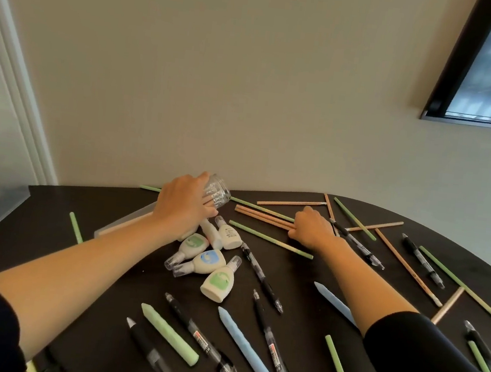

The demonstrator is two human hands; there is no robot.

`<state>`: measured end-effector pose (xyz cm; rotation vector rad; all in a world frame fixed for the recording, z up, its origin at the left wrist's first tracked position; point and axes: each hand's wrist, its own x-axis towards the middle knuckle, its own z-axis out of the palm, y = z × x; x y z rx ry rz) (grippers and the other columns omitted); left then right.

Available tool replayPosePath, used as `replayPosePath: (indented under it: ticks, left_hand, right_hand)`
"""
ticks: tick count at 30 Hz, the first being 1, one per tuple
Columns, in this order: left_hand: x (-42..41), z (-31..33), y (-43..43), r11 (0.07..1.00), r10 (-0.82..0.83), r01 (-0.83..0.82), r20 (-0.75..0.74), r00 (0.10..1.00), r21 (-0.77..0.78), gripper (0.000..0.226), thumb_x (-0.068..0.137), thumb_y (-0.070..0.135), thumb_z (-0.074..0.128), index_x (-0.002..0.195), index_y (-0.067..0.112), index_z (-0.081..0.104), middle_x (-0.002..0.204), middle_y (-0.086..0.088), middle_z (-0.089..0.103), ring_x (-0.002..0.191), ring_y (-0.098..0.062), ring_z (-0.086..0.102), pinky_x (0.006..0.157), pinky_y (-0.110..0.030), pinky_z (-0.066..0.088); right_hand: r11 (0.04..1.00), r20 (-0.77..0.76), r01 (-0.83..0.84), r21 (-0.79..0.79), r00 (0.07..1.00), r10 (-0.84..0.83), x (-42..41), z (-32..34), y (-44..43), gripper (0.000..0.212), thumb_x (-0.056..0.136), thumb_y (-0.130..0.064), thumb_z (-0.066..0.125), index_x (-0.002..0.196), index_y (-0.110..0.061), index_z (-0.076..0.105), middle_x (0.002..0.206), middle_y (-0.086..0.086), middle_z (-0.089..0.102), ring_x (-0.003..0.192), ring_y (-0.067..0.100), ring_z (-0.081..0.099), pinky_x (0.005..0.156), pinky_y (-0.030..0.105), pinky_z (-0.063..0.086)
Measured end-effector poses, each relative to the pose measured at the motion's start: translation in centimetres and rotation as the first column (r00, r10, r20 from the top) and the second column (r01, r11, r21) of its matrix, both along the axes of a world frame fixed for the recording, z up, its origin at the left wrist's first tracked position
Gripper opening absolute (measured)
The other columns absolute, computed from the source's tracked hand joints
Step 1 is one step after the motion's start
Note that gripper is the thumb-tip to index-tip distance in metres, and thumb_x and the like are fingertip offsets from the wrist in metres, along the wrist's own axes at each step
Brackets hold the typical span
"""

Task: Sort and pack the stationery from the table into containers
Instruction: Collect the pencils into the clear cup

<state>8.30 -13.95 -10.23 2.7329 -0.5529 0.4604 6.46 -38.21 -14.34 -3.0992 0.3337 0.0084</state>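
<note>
Left hand (185,202): grips glass jar (217,194), table (122,288) far edge | right hand (312,228): clenches wooden pencils (260,215) | advice: steady jar, feed tips-first.

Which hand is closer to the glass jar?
Left. The left hand is right on the glass jar, gripping it. The right hand is off to the jar's right, apart from it, holding a bunch of wooden pencils.

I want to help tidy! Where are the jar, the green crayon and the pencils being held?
jar (218,194): head view, on its glass side.
green crayon (169,333): head view, middle of its body.
held pencils (261,216): head view, on the bundle's shafts.
</note>
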Motion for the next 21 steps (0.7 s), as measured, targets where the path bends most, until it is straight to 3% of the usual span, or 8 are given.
replayPosePath:
  ticks: [4, 7, 11, 14, 16, 21]
  left_hand:
    - [-0.6, -0.1, 0.6, 1.0, 0.012, -0.012, -0.007, 1.0, 0.004, 0.062, 0.08, 0.039, 0.069, 0.131, 0.016, 0.042, 0.109, -0.007, 0.061, 0.101, -0.025, 0.057, 0.08, -0.035, 0.047]
    - [-1.8, 0.2, 1.1, 1.0, 0.01, -0.011, -0.019, 1.0, -0.025, 0.066, 0.079, 0.04, 0.069, 0.134, 0.016, 0.04, 0.113, -0.007, 0.061, 0.104, -0.025, 0.057, 0.081, -0.034, 0.047]
    - [-3.8, 1.1, 2.0, 0.998, 0.01, -0.011, -0.019, 1.0, -0.066, 0.072, 0.08, 0.04, 0.069, 0.139, 0.016, 0.036, 0.116, -0.008, 0.06, 0.108, -0.025, 0.056, 0.086, -0.035, 0.047]
    - [-5.4, 1.8, 2.8, 0.995, 0.012, -0.014, -0.019, 1.0, -0.101, 0.075, 0.081, 0.038, 0.068, 0.143, 0.016, 0.031, 0.122, -0.009, 0.057, 0.114, -0.026, 0.053, 0.09, -0.034, 0.043]
    - [-6.9, 2.3, 3.8, 0.991, 0.012, -0.014, -0.013, 1.0, -0.134, 0.075, 0.081, 0.037, 0.069, 0.143, 0.017, 0.032, 0.122, -0.01, 0.057, 0.114, -0.026, 0.053, 0.09, -0.034, 0.043]
    - [-9.7, 3.4, 5.8, 0.976, 0.029, -0.028, 0.003, 1.0, -0.216, 0.072, 0.079, 0.033, 0.071, 0.139, 0.014, 0.038, 0.119, -0.012, 0.059, 0.11, -0.027, 0.055, 0.087, -0.034, 0.044]
  right_hand:
    - [0.994, -0.014, -0.061, -0.086, 0.998, 0.06, -1.3, 0.6, 0.2, 0.032, 0.094, -0.022, 0.046, 0.117, -0.002, 0.051, 0.121, 0.016, 0.053, 0.114, 0.03, 0.046, 0.092, 0.038, 0.037]
    - [0.997, 0.058, -0.058, 0.05, 0.997, 0.055, -3.2, 0.6, 0.6, 0.023, 0.097, -0.015, 0.04, 0.116, -0.004, 0.044, 0.11, 0.016, 0.06, 0.098, 0.031, 0.057, 0.076, 0.035, 0.041]
    - [0.982, 0.181, -0.061, 0.18, 0.983, 0.028, -5.2, 1.8, 1.5, 0.019, 0.1, -0.015, 0.037, 0.11, -0.006, 0.05, 0.101, 0.012, 0.061, 0.083, 0.022, 0.056, 0.076, 0.035, 0.045]
    - [0.906, 0.283, -0.177, 0.386, 0.957, 0.066, -7.3, 3.4, 2.9, 0.017, 0.099, -0.014, 0.039, 0.099, -0.011, 0.056, 0.076, -0.001, 0.056, 0.067, 0.011, 0.049, 0.068, 0.025, 0.042]
    - [0.83, 0.311, -0.264, 0.491, 0.943, 0.116, -9.4, 4.4, 4.5, 0.019, 0.098, -0.013, 0.041, 0.095, -0.011, 0.059, 0.072, -0.006, 0.054, 0.065, 0.005, 0.047, 0.065, 0.019, 0.039]
    - [0.804, 0.281, -0.365, 0.469, 0.925, 0.256, -12.5, 5.6, 7.0, 0.029, 0.096, -0.014, 0.047, 0.07, -0.022, 0.057, 0.067, -0.01, 0.052, 0.06, 0.0, 0.045, 0.058, 0.01, 0.033]
